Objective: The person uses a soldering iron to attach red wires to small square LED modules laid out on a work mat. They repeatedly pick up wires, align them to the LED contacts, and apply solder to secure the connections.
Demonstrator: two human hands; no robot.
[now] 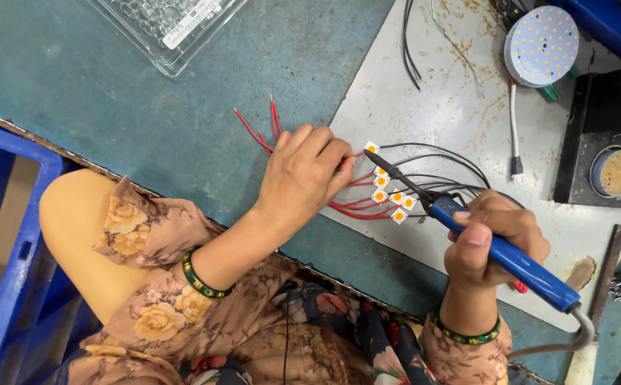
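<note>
Soldering is the step in hand, by my reading: the right hand (492, 239) is clenched around the blue handle of a soldering iron (499, 249), its dark tip reaching toward the uppermost of a row of small square LED chips (389, 194). The left hand (303, 175) is closed in a pinch on the red wires (357, 207) running to those chips, steadying them just beside the tip; whether tip and chip touch cannot be told.

The chips are white squares with orange centres, lying in a loose line on a grey metal work plate (396, 93) marked with brown residue. Red leads fan left toward the left hand, black leads (439, 160) curve away right. Several red wire ends (260, 128) stick out past the left hand's knuckles.

The next joint would call for a steady tip placed squarely on one chip's pad while the pinch keeps its wire from shifting.

Nearby: a round LED panel (542, 46), a tin of tip cleaner (617, 172), a clear plastic tray (171, 28).
</note>
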